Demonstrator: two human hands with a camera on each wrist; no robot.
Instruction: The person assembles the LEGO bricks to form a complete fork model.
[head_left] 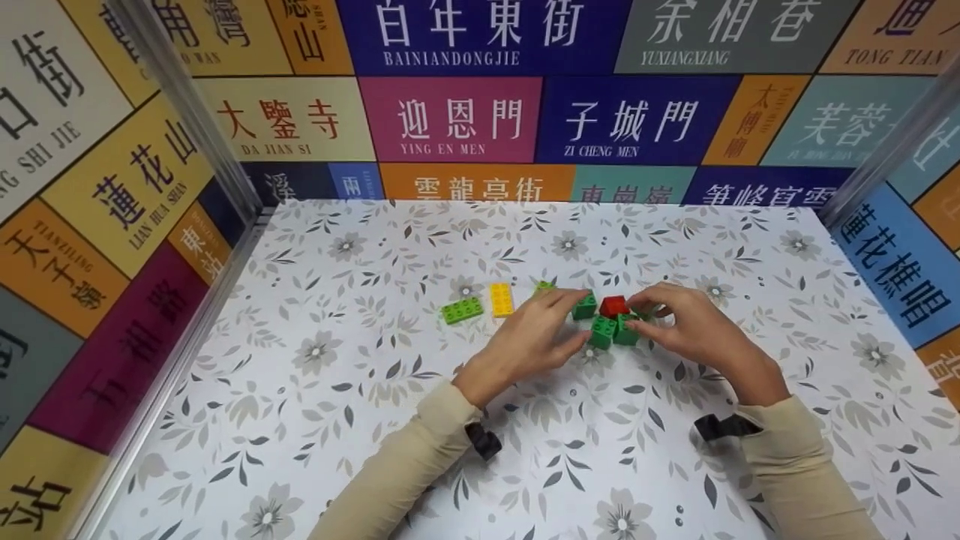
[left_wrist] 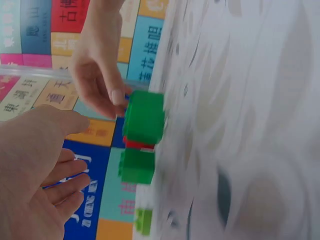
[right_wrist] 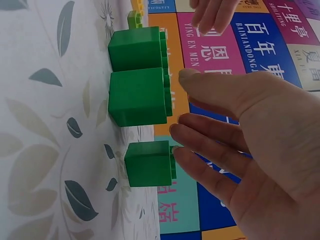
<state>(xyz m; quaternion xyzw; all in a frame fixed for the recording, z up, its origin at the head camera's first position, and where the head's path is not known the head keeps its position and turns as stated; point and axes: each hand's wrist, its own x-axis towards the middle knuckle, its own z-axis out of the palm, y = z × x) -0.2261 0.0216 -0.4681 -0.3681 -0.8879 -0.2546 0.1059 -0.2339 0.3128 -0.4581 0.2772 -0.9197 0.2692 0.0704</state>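
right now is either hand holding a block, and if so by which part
Nothing appears held: the left hand and right hand are near the green blocks, neither gripping one. Light contact can't be ruled out.

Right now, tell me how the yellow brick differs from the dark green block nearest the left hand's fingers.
Shape: the yellow brick is oblong; the dark green block is compact and cube-like.

Colour: the brick is bright yellow, the block deep green.

Place: the brick lies to the left of the left hand; the block sits between both hands.

Shared: both rest on the patterned tabletop, studs up.
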